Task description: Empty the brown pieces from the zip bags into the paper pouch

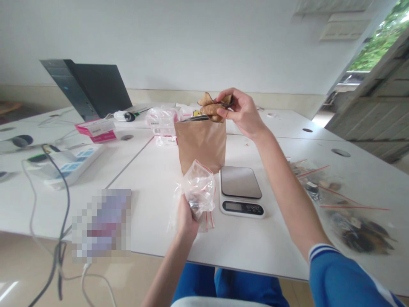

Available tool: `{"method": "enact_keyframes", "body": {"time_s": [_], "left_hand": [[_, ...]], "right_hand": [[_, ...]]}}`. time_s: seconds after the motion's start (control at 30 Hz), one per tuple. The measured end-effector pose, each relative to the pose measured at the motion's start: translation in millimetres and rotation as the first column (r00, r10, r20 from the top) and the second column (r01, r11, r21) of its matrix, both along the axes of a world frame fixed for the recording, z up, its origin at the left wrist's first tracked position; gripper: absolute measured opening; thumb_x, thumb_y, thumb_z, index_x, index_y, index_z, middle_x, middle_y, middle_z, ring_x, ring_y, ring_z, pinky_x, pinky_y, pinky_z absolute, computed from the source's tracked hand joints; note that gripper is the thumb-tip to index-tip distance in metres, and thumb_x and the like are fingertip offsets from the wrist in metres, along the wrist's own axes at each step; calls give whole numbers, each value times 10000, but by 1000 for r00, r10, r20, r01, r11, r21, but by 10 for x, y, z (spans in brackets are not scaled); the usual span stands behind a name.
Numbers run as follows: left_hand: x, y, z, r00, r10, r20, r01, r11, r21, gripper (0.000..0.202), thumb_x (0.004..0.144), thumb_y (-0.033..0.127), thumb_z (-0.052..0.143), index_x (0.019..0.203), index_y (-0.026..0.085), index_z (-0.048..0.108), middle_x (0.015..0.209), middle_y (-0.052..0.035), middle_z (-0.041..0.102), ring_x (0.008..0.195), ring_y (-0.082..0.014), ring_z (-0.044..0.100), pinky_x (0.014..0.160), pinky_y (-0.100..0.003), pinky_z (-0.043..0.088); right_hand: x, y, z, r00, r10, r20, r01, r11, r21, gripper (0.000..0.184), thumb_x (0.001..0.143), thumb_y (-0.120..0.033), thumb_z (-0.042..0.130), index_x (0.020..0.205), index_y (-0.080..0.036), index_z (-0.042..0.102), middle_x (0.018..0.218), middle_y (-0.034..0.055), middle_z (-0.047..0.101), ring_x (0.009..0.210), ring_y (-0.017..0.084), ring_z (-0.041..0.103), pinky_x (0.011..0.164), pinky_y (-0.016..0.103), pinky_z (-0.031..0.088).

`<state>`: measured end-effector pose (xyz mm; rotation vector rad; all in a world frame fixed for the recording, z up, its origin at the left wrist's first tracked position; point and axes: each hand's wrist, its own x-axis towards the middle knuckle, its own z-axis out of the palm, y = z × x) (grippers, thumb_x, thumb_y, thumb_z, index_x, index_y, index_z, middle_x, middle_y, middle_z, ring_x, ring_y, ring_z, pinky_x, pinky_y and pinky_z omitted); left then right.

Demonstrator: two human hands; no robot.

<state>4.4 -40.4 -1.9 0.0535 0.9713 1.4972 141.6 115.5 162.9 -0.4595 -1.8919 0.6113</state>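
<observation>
Right hand (pixel 239 114) pinching brown curled pieces (pixel 212 106) between thumb and fingers, just above the open mouth of a kraft paper bag (pixel 200 147), which stands upright at 12 o'clock on the white surface (pixel 153 192). Something yellow and a silvery strip show at the bag's mouth, too small to identify. Left hand (pixel 187 219) clenched around a clear zip bag (pixel 200 187) with a red-striped seal, dark contents bunched inside, close to the foot of the paper bag.

Handling: the pieces look dry and possibly brittle. A light pinch directly over the mouth, with the paper bag standing steady, would best keep fragments off the surface.

Digital kitchen scale (pixel 241 189) at 1 o'clock, steel platform, display reading illegible. Pink-and-white box (pixel 96 130) at 10 o'clock, label print too small to read. Dark laptop (pixel 96 89) at 11 o'clock. More zip bags (pixel 315 189) with red seals lie at 2 to 3 o'clock among brown and dark scraps (pixel 361 232). No brand legible anywhere
</observation>
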Motion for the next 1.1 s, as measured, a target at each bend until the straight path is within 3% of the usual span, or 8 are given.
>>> {"method": "enact_keyframes", "body": {"time_s": [0.23, 0.57, 0.8, 0.97, 1.1], "left_hand": [[-4, 13, -19, 1000, -13, 22, 13, 1000, -12, 205, 773, 194, 463, 750, 121, 653, 635, -42, 677, 504, -115, 613, 490, -194, 478], [-8, -6, 8, 999, -29, 13, 29, 999, -19, 187, 756, 219, 501, 721, 120, 656, 634, -45, 673, 498, -113, 607, 492, -197, 474], [9, 2, 18, 999, -8, 31, 9, 1000, -16, 221, 794, 189, 449, 734, 122, 651, 628, -36, 680, 496, -110, 614, 490, -192, 472], [15, -13, 60, 1000, 11, 29, -11, 1000, -29, 227, 800, 184, 442, 727, 122, 647, 622, -36, 682, 498, -112, 614, 483, -194, 466], [5, -12, 39, 1000, -8, 15, 9, 999, -31, 209, 770, 199, 462, 727, 118, 649, 635, -43, 680, 507, -114, 611, 498, -198, 467]], "right_hand": [[-59, 273, 138, 988, -7, 152, 0, 999, 45, 288, 701, -337, 717, 883, -200, 541, 815, -3, 505, 789, 149, 522, 745, 331, 493], [-165, 285, 91, 957, 47, 287, -37, 999, -39, 135, 675, -171, 614, 786, -173, 537, 718, -12, 464, 698, 131, 463, 664, 274, 401], [-267, 194, 44, 900, 64, 431, -57, 998, -28, 177, 655, -41, 460, 749, -156, 557, 748, 16, 577, 692, 126, 477, 648, 257, 360], [-276, 152, 48, 843, 29, 538, -21, 1000, -22, 171, 724, -66, 480, 846, -177, 523, 849, 35, 591, 754, 145, 494, 692, 274, 370], [-276, 98, 34, 832, -27, 554, 49, 998, -26, 188, 793, -131, 508, 951, -211, 445, 790, 7, 524, 688, 145, 457, 669, 288, 361]]}}
